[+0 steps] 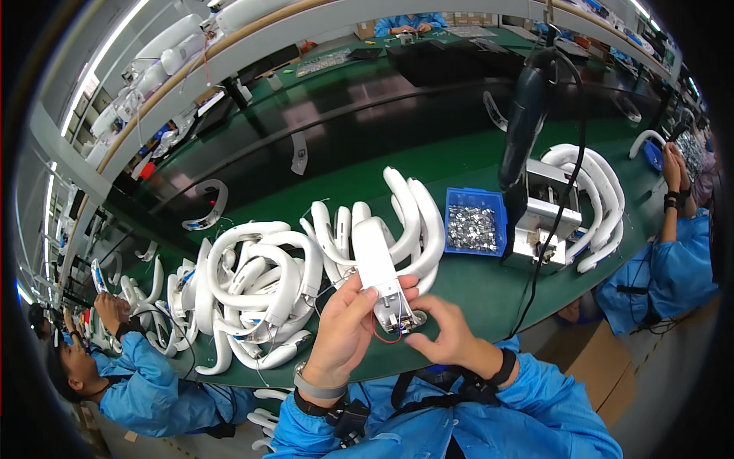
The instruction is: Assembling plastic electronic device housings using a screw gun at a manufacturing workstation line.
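A white curved plastic housing (pixel 376 256) stands tilted in front of me, its near end uncovered to show metal parts and a loop of red wire. My left hand (pixel 342 325) is closed around this housing just above the bare end, thumb on top. At that end, my right hand (pixel 453 335) has its thumb and forefinger bent in around a small round metallic part (pixel 415 320). Whether the fingertips pinch that part or something smaller is too small to make out. Behind the housing lie more white curved housings (pixel 422 222) on the green table (pixel 478 294).
A heap of white U-shaped housings (pixel 256 279) covers the table to the left. Right of centre sits a blue bin (pixel 475 191) of small metal parts, beside a metal fixture (pixel 547 218) under a dark hanging tool (pixel 527 115) with its cable. Co-workers in blue sit at both sides.
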Available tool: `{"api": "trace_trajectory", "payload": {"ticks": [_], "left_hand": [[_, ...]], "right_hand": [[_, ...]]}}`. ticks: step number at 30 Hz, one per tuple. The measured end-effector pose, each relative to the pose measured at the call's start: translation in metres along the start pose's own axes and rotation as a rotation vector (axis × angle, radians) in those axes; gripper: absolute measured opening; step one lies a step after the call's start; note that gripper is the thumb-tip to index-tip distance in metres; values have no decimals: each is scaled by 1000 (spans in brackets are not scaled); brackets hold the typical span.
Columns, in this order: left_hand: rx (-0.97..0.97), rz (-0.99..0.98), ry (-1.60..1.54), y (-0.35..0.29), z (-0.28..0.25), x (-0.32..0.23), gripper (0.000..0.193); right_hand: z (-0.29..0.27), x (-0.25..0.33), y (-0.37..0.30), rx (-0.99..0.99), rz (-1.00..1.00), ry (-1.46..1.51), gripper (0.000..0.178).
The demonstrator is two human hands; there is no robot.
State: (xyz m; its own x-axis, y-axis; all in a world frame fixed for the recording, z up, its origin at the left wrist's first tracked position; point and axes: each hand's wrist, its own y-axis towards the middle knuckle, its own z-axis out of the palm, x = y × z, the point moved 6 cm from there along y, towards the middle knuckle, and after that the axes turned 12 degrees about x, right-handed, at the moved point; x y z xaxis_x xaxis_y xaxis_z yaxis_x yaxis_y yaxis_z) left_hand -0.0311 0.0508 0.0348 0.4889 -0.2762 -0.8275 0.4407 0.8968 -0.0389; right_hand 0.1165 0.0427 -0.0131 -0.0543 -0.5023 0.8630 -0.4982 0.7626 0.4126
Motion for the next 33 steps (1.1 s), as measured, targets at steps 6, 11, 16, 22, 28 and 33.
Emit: {"api": "trace_trajectory", "payload": {"ticks": [6, 11, 16, 22, 28, 33], "left_hand": [[-95, 47, 89, 0, -8, 5, 45], [-89, 84, 120, 21, -16, 7, 33], [-73, 69, 101, 26, -19, 5, 39], [-34, 34, 119, 28, -3, 10, 40], [-20, 58, 125, 26, -8, 13, 40], [-22, 73, 109, 24, -8, 13, 41]], "right_hand": [[-89, -55, 71, -162, 194, -839, 12], [-115, -128, 66, 101, 518, -1146, 11], [-112, -116, 66, 51, 527, -1055, 12], [-113, -120, 51, 62, 482, -971, 13], [-121, -101, 59, -78, 455, -878, 9], [-130, -62, 53, -284, 230, -641, 10]]}}
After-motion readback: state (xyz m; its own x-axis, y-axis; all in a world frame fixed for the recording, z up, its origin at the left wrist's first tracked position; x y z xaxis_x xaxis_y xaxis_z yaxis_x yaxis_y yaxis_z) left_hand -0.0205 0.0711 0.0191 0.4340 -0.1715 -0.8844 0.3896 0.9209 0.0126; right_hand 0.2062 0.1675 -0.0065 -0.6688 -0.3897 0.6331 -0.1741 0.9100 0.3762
